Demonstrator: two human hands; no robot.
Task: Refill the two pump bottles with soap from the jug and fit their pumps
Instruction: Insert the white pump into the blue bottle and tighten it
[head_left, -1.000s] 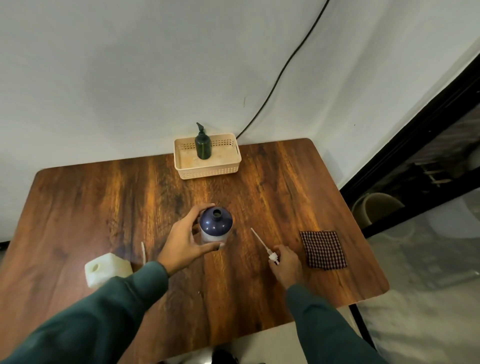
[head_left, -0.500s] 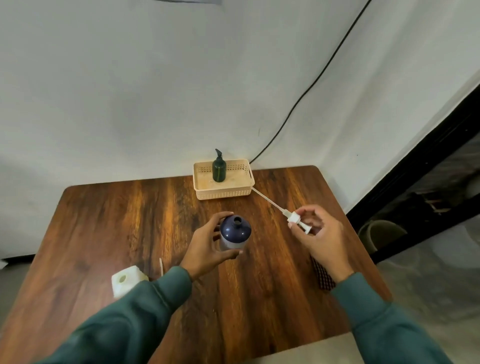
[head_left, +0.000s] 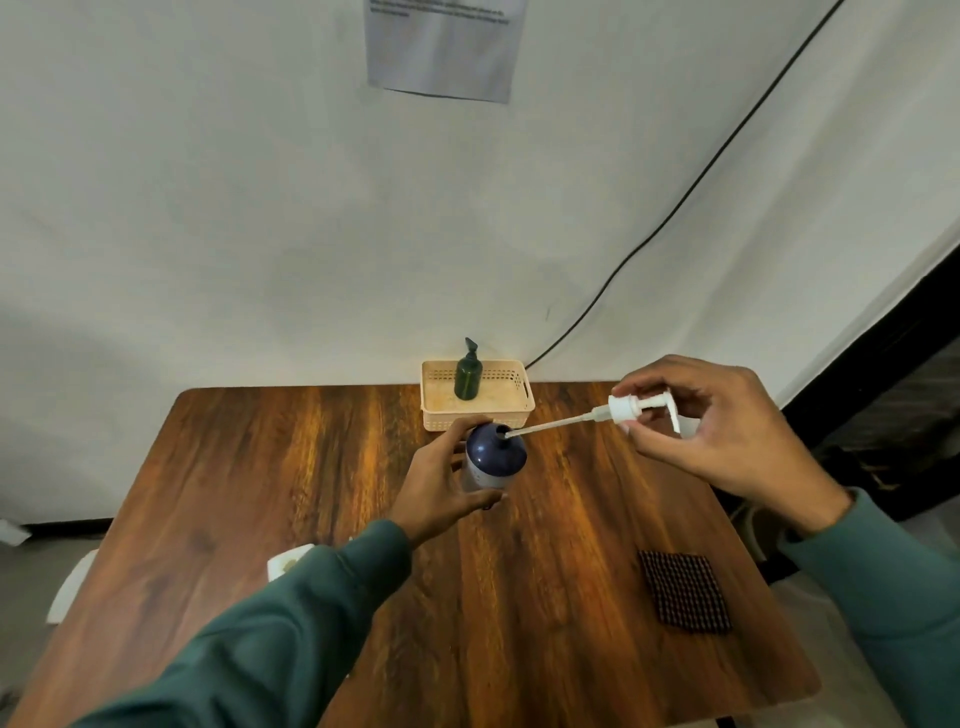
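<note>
A dark blue bottle (head_left: 493, 457) with an open neck stands upright mid-table, and my left hand (head_left: 441, 488) grips its side. My right hand (head_left: 717, 436) pinches a white pump (head_left: 631, 408) above the table to the right of the bottle. The pump's long tube (head_left: 550, 426) slants down left, its tip at the bottle's mouth. A dark green pump bottle (head_left: 468, 375) with its pump on stands in a beige basket (head_left: 478, 415) at the table's back edge. The white jug (head_left: 291, 564) is mostly hidden behind my left sleeve.
A checked cloth (head_left: 685, 592) lies flat near the table's front right. A black cable (head_left: 675, 208) runs down the wall behind the basket. The wooden table (head_left: 571, 597) ends at the right beside a dark doorway.
My right hand lifted the pump off the table, raised it and turned it, bringing the tube's tip to the blue bottle's mouth. My left hand kept holding the bottle. The camera tilted upward.
</note>
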